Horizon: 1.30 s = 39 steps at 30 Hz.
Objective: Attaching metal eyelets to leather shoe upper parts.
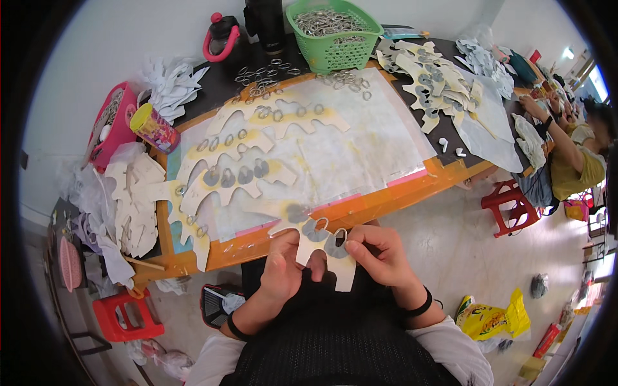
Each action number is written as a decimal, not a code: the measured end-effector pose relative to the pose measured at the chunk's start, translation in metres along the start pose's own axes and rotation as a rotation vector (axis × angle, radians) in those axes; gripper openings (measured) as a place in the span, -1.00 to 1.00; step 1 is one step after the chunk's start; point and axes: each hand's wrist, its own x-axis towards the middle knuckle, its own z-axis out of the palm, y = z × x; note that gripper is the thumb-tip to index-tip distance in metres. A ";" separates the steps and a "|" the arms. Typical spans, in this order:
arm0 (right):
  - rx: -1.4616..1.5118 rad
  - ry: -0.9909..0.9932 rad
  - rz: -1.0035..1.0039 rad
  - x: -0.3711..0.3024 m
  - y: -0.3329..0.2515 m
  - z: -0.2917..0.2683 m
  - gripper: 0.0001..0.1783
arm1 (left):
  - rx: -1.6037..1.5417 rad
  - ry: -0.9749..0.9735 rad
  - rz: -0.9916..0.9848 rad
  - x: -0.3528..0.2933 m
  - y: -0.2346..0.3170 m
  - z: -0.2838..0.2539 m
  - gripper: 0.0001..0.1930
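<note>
Just past the table's front edge, I hold a cream, scallop-edged cut piece that looks like leather or fabric. Along it sit several round grey patches, and two metal rings stand up at its upper side. My left hand is closed around the piece's left part, its fingers partly underneath. At the right ring and its grey patch, my right hand pinches with thumb and forefinger; the fingertips partly hide what is between them. Similar cream pieces with rings and yellowish smears lie on the white sheet.
At the back stand a green basket of metal rings, a dark bottle and a pink-handled jug. A yellow-topped can and pink basket are left. White earbuds lie right. Another person works far right.
</note>
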 end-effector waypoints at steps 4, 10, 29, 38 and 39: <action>-0.041 -0.135 -0.064 0.000 0.002 -0.005 -0.79 | 0.104 0.075 -0.109 -0.001 0.002 0.006 -0.85; 0.453 -0.121 0.242 0.009 -0.001 -0.004 -0.47 | 0.345 0.020 -0.231 -0.002 -0.001 0.014 -0.86; -0.904 0.609 -0.100 0.105 0.023 -0.188 -0.68 | 0.411 0.095 0.354 0.024 -0.013 0.000 -0.77; -0.349 0.067 -0.190 0.019 -0.029 -0.013 -0.82 | 0.941 0.267 0.814 0.028 0.003 0.003 -0.57; -0.282 0.051 -0.163 0.018 -0.030 -0.005 -0.83 | 0.964 0.274 0.851 0.027 0.001 0.004 -0.55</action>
